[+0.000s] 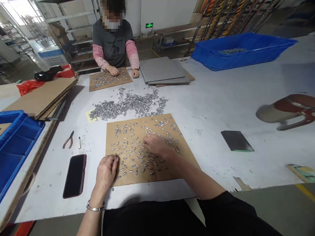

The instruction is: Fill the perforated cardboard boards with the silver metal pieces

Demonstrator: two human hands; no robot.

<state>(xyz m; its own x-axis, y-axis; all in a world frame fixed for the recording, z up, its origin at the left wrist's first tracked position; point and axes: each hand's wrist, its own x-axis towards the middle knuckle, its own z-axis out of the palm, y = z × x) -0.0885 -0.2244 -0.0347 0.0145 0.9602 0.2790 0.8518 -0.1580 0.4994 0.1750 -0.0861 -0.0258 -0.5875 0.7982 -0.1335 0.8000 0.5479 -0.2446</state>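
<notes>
A brown cardboard sheet (147, 178) lies before me, scattered with small silvery spindle-shaped metal pieces (132, 159). At its left edge, my left hand (106, 172) is closed, thumb and fingers pinched around what looks like one such metal piece. My right hand (157, 145) reaches over the middle of the sheet with its fingers bent together and pointing down-left. Whatever its fingertips hold, if anything, is hidden. Beyond the sheet spreads a dense heap of the same pieces (128, 105), partly over a yellow paper (90, 116).
Left of the sheet lie a phone (74, 176), pliers (68, 140) and a small white-handled tool (79, 143). Across the table a co-worker (114, 42) handles pieces on another cardboard (94, 86). Grey boards (162, 70), blue bins (242, 59), a dark block (236, 141) and a brown jug (292, 105) stand around.
</notes>
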